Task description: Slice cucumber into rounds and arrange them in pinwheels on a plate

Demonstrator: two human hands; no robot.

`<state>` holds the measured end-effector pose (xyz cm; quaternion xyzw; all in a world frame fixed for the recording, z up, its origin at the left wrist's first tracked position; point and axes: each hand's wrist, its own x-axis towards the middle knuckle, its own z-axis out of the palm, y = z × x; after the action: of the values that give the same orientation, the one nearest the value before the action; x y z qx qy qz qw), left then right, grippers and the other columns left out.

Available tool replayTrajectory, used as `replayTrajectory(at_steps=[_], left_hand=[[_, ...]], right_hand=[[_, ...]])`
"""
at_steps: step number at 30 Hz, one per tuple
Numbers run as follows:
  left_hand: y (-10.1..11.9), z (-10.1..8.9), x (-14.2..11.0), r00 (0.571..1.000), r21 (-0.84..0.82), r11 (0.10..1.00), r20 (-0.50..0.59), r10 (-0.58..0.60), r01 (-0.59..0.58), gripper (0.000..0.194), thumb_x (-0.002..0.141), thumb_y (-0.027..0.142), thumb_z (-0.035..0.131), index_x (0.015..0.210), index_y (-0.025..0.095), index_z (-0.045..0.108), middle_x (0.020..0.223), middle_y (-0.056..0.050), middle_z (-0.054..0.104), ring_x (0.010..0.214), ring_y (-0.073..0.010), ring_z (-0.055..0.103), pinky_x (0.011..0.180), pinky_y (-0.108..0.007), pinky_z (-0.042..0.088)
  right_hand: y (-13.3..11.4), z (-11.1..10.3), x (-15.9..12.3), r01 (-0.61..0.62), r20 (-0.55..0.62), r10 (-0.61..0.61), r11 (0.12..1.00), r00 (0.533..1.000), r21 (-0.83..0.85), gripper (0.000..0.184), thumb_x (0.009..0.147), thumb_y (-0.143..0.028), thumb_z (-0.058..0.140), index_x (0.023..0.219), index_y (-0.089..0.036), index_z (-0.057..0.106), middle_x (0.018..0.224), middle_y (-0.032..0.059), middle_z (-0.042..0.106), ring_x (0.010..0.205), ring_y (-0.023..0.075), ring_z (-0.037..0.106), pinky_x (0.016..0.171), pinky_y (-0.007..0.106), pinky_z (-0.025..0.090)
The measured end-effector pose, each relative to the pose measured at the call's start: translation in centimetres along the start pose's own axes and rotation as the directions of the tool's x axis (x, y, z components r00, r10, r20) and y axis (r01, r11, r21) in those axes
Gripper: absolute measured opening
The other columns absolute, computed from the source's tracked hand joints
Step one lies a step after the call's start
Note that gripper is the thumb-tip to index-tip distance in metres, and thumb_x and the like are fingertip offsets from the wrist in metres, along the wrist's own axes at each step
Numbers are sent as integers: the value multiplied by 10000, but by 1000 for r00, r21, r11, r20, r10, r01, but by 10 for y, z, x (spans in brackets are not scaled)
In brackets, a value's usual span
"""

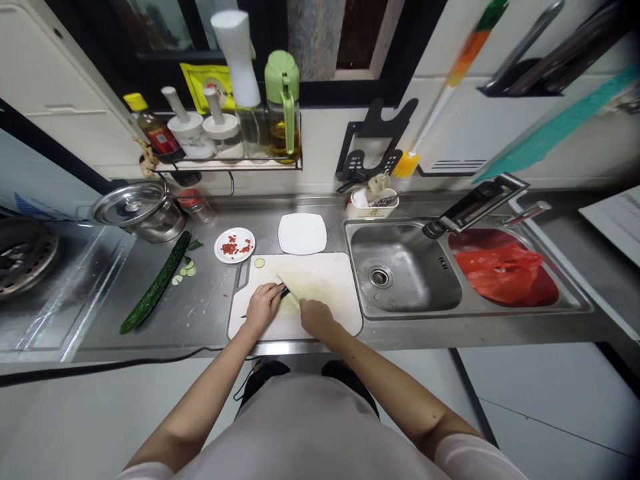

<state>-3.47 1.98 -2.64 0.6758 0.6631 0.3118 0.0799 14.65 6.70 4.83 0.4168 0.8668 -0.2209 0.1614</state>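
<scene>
My left hand (262, 308) is closed round the dark handle of a knife (283, 289), whose blade lies low over the white cutting board (335, 280). My right hand (315, 317) rests curled on the board beside pale green cut cucumber (295, 300), its fingertips pressed down next to the blade. One loose cucumber slice (259, 263) sits at the board's far left corner. A whole cucumber (156, 285) lies on the steel counter to the left, with a few cut end pieces (186, 268) beside it.
A small plate of chopped red chilli (235, 245) and a bare white plate (302, 233) stand behind the board. To the right is the sink (400, 267), with a red bag (503, 273) in its second basin. A lidded pot (137, 210) and a condiment rack (230, 143) stand at the back left.
</scene>
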Motion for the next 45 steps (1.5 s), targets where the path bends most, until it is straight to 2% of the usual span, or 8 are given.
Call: replayTrajectory(at_steps=[14, 26, 34, 45], left_hand=[[2, 1, 0, 999, -4, 999, 2, -32, 32, 262, 923, 231, 479, 1093, 240, 678, 1014, -61, 672, 948, -189, 595, 856, -349, 498], [6, 1, -1, 999, -5, 999, -29, -36, 36, 251, 921, 224, 483, 1078, 234, 679, 1006, -59, 670, 959, -186, 599, 853, -333, 496], [6, -1, 0, 999, -9, 999, -23, -45, 45, 247, 922, 228, 481, 1063, 220, 684, 997, -60, 676, 935, -184, 603, 850, -338, 494], [7, -1, 0, 997, -22, 997, -21, -72, 72, 245, 914, 217, 489, 1054, 221, 690, 990, -60, 681, 950, -185, 610, 865, -346, 497]], right_hand=[[2, 11, 7, -17, -22, 17, 1000, 1000, 9, 286, 886, -89, 350, 1084, -119, 554, 937, 141, 676, 938, 229, 655, 777, 319, 481], [-2, 4, 7, -47, -8, 47, 998, 999, 35, 230, 902, -104, 368, 1063, -125, 531, 962, 130, 679, 914, 206, 656, 727, 282, 463], [-5, 7, -7, -98, 11, 98, 995, 995, 9, 271, 864, -61, 369, 1071, -124, 533, 969, 151, 678, 948, 209, 657, 753, 287, 465], [5, 13, -17, -99, -5, 100, 995, 995, 25, 254, 909, -135, 339, 1070, -126, 535, 953, 147, 676, 917, 232, 656, 738, 317, 454]])
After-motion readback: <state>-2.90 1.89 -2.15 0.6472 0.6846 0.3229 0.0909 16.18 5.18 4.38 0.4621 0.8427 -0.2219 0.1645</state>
